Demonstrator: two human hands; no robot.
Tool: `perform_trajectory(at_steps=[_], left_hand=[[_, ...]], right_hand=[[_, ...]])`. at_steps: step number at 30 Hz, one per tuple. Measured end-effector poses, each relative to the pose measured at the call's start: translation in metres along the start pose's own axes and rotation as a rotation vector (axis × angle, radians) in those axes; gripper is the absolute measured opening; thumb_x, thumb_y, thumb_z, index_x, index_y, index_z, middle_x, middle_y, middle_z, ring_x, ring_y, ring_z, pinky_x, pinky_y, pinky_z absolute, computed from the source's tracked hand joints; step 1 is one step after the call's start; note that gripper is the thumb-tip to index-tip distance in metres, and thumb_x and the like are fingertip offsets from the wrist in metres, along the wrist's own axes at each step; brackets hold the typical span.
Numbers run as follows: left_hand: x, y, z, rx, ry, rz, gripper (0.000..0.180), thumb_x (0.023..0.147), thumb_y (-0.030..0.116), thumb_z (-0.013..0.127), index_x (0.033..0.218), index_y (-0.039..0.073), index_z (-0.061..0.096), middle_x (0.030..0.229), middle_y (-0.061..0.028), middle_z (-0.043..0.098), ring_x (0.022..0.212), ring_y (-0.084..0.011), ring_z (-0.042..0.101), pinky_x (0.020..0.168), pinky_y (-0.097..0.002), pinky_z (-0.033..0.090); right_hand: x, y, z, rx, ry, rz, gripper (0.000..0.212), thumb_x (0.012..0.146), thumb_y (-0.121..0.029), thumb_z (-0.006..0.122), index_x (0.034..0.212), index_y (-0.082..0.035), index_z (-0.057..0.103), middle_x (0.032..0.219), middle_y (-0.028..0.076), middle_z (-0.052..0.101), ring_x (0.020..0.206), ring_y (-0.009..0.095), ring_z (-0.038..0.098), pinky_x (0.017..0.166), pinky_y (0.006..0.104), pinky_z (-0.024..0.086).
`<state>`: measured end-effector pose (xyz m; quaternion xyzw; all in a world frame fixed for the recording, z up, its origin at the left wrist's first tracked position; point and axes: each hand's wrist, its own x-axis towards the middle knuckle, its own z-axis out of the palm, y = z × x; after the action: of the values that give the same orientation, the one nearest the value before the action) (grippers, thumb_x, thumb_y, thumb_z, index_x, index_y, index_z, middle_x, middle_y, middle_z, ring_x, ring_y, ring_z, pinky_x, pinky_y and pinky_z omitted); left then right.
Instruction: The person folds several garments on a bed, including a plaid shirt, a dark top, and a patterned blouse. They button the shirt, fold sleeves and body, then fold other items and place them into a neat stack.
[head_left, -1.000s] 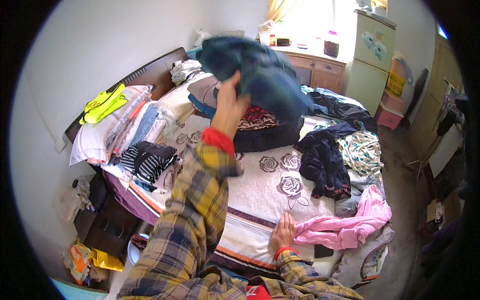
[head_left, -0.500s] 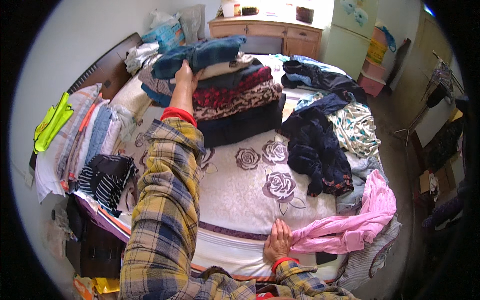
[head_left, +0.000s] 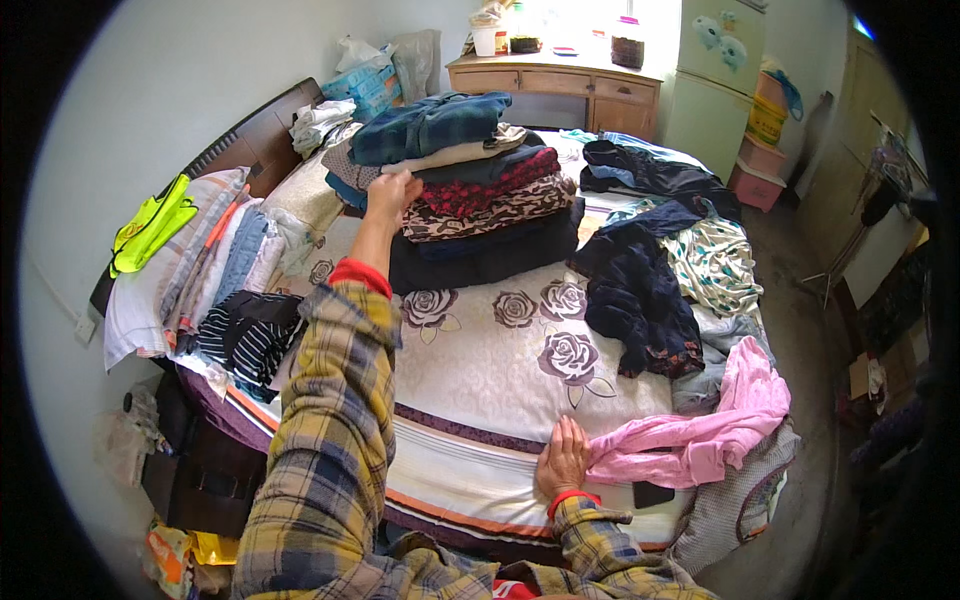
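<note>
While the right hand (head_left: 563,457) lies flat and empty at lower centre, the left hand (head_left: 393,196), grip indeterminable, should gently square the upper-centre clothing stack (head_left: 495,208).

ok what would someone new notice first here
Probably the neon-yellow cloth, vivid at the left of the bed. Next, the tall pile of folded clothes farther back, with the left hand at its near side. Then the bright pink garment at the near right, beside the right hand.
</note>
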<state>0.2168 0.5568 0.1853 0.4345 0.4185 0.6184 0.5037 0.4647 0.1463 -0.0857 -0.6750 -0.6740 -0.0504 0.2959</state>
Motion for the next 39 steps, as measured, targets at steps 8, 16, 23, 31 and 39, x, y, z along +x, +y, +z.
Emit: perform_trajectory(at_steps=[8, 16, 23, 31, 39], left_hand=[[-0.322, -0.152, -0.035, 0.893, -0.389, 0.347, 0.053, 0.094, 0.019, 0.058, 0.14, 0.0, 0.042, 0.136, -0.019, 0.052, 0.128, -0.0338, 0.048, 0.106, -0.0442, 0.036], [-0.45, -0.215, -0.04, 1.412, -0.318, 0.426, 0.055, 0.094, 0.031, 0.05, 0.145, 0.014, 0.039, 0.154, -0.0085, 0.03, 0.143, -0.0298, 0.024, 0.116, -0.0483, 0.016], [-0.447, -0.22, -0.044, 1.337, -0.289, 0.443, 0.051, 0.095, 0.029, 0.047, 0.144, 0.016, 0.041, 0.153, -0.0068, 0.033, 0.141, -0.0299, 0.027, 0.116, -0.0477, 0.017], [-0.443, -0.226, -0.05, 1.319, -0.291, 0.434, 0.052, 0.095, 0.032, 0.047, 0.145, 0.02, 0.04, 0.153, -0.0037, 0.032, 0.141, -0.0284, 0.028, 0.116, -0.0467, 0.018], [-0.436, -0.231, -0.061, 1.022, -0.331, 0.38, 0.043, 0.098, 0.029, 0.045, 0.139, 0.018, 0.049, 0.15, -0.0058, 0.039, 0.141, -0.0282, 0.029, 0.116, -0.0463, 0.016]], right_hand=[[0.0, 0.0, -0.003, 0.061, 0.087, -0.007, 0.05, 0.081, -0.009, 0.057, 0.128, 0.001, 0.045, 0.137, 0.017, 0.045, 0.131, 0.032, 0.039, 0.112, 0.0465, 0.027], [0.003, -0.006, -0.015, 0.047, 0.066, -0.007, 0.047, 0.083, -0.012, 0.055, 0.127, 0.004, 0.047, 0.137, 0.017, 0.045, 0.131, 0.032, 0.038, 0.11, 0.045, 0.026], [0.067, 0.036, -0.029, 0.065, 0.122, 0.162, 0.059, 0.072, -0.018, 0.07, 0.124, -0.001, 0.048, 0.126, 0.021, 0.051, 0.119, 0.036, 0.045, 0.1, 0.0478, 0.035], [0.173, 0.149, -0.042, -0.166, -0.035, 0.475, 0.039, 0.073, -0.024, 0.064, 0.103, 0.0, 0.062, 0.096, 0.023, 0.066, 0.097, 0.04, 0.06, 0.091, 0.0486, 0.043], [0.078, -0.023, -0.049, 0.469, -0.067, -0.251, 0.017, 0.068, -0.013, 0.059, 0.063, -0.001, 0.048, 0.068, 0.019, 0.053, 0.067, 0.038, 0.051, 0.061, 0.0469, 0.041]])
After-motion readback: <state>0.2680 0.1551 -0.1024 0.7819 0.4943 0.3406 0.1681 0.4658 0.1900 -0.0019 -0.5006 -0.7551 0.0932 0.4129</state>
